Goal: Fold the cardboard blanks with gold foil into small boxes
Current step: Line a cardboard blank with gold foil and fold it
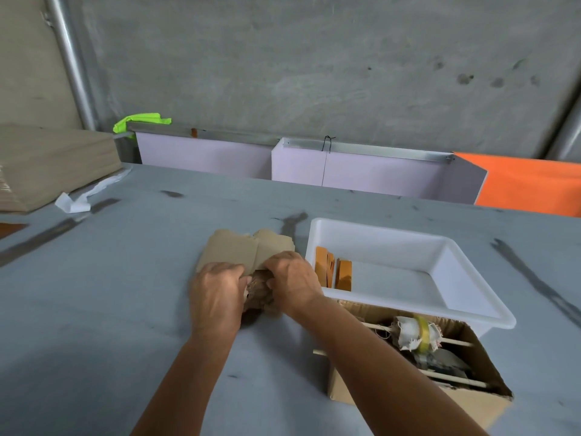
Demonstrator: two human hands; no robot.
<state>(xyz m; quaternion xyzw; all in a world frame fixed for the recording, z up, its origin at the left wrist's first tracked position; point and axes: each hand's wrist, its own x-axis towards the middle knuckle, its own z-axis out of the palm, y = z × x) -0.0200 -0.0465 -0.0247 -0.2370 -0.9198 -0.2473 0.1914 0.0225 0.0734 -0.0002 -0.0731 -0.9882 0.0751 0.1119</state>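
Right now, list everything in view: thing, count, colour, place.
cardboard blanks: a small pile, brown, table centre, under both hands
white tray: one, right of the pile
folded gold boxes: about three, orange-gold, tray's left end
cardboard box: one, brown, open, near the tray, holding sticks and scraps
cardboard stack: one, brown, far left
paper strip: one, white, beside that stack
table: grey
left hand: gripping a blank
right hand: gripping it too

Cardboard blanks (248, 250) at centre of tabletop (125, 309), tray (471, 309) just right of them, folded boxes (333, 272) inside at its left end; open carton (471, 401) in front of tray; stacked boards (47, 162) far left.
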